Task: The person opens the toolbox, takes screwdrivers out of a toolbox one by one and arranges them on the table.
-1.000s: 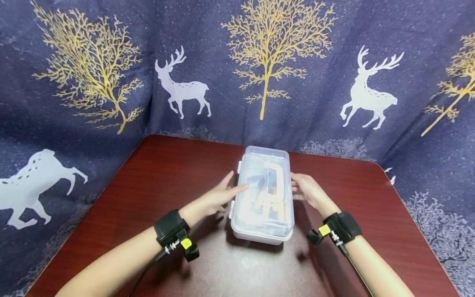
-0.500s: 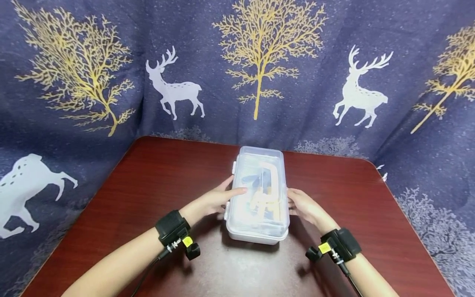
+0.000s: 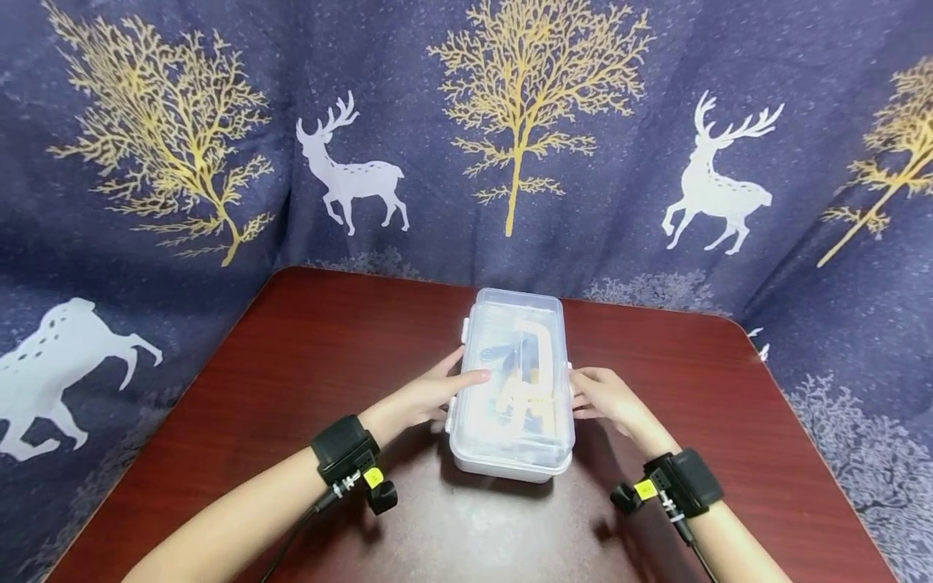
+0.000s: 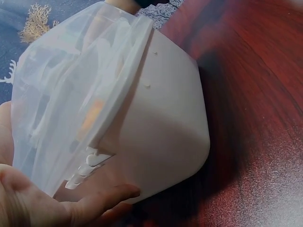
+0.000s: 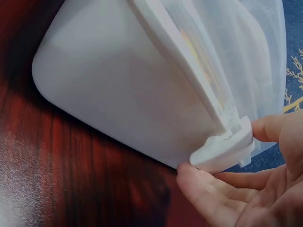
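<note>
A lidded box [image 3: 510, 389] with a clear top and white base sits on the table, with items visible through the lid. The left hand [image 3: 430, 393] rests along its left side, thumb on the lid; in the left wrist view the fingers [image 4: 113, 196] lie against the white wall [image 4: 161, 118] beside a hinge-like piece [image 4: 87, 168]. At the right side, the right hand [image 3: 608, 398] pinches a white latch [image 5: 225, 151] between thumb and fingers, seen in the right wrist view, where the latch stands tilted out from the rim.
The dark red table [image 3: 350, 324] extends around the box. Behind it hangs a blue cloth [image 3: 437, 121] printed with deer and trees. Each wrist bears a black strap [image 3: 342, 449] with a camera and cable.
The left hand has moved in against the box. The right hand has shifted nearer along the right side and taken hold of the latch, which now shows at the edge.
</note>
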A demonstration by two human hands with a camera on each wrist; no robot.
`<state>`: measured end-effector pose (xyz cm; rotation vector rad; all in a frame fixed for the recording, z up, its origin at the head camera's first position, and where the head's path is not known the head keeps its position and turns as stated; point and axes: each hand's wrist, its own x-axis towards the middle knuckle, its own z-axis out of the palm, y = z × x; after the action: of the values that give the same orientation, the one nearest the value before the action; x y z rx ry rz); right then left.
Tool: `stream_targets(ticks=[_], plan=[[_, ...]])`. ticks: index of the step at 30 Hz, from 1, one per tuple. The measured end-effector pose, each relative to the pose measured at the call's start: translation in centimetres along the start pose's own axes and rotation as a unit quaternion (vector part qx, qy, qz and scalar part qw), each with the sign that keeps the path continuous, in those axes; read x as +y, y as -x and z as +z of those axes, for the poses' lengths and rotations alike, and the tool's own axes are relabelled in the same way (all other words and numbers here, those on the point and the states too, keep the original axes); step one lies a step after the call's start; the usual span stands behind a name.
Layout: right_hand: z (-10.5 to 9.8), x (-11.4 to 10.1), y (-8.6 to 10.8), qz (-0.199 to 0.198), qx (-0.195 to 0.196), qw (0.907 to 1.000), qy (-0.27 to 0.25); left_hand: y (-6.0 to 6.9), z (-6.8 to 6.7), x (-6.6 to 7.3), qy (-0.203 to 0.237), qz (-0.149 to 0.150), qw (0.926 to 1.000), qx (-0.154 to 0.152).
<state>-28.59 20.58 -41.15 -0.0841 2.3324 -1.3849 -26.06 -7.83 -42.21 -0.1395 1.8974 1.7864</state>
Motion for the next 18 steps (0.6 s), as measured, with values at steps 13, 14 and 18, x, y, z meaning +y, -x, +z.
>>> stream_targets(ticks=[13, 14, 18], plan=[[-0.5, 0.0, -0.5, -0.035, 0.098, 0.9844, 0.142, 0.0, 0.1, -0.1, 0.006, 0.007, 0.9999, -0.009], [-0.6, 0.0, -0.5, -0.037, 0.105, 0.9817, 0.155, 0.0, 0.0, -0.1, 0.01, 0.008, 0.9999, -0.01], [-1.1, 0.4, -0.6, -0.043, 0.117, 0.976, 0.179, -0.1, 0.0, -0.2, 0.013, 0.012, 0.9998, -0.013]])
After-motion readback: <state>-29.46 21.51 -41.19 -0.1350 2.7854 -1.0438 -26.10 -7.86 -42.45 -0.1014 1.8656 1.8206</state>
